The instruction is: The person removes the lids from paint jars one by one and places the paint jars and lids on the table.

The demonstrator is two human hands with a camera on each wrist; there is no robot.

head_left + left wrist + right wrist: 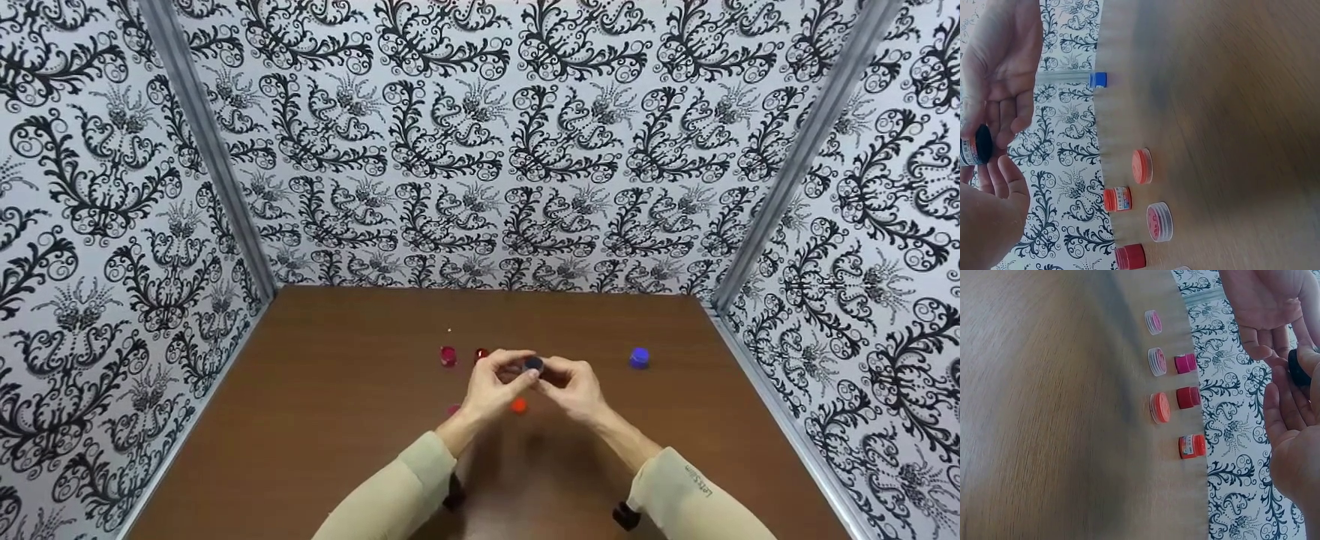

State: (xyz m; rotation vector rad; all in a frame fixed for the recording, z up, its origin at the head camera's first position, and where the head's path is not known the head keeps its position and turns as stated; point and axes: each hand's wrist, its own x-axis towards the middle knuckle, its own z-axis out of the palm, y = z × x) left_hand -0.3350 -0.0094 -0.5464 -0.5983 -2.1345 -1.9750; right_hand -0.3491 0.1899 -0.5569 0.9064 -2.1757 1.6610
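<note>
Over the middle of the brown tabletop (pixel 337 405), I am holding a small dark jar (pixel 533 363) up between my two hands, clear of the wood. My left hand (pixel 491 386) is pinching it from the left, thumb and forefinger curving about it, and my right hand (pixel 577 388) is gripping it from the other side with thumb and fingertips. My other fingers are bending loosely below, and a printed label is showing beside the jar's black end in the left wrist view.

Beyond my hands a row of little jars is standing on the table: a magenta jar (pixel 448 356) at the left, a red jar (pixel 481 354) near it, then an orange jar (pixel 1118 199), which my hands are hiding from the head view. Well apart to the right, a blue jar (pixel 639 358) is standing alone.

Nearer to me than that row, two pink discs (pixel 1157 361) with clear ridged sides are lying beside an orange disc (pixel 519 405). Pale sleeves (pixel 405 480) are covering my forearms, and a black-and-white patterned wall (pixel 480 135) is rising behind the table.
</note>
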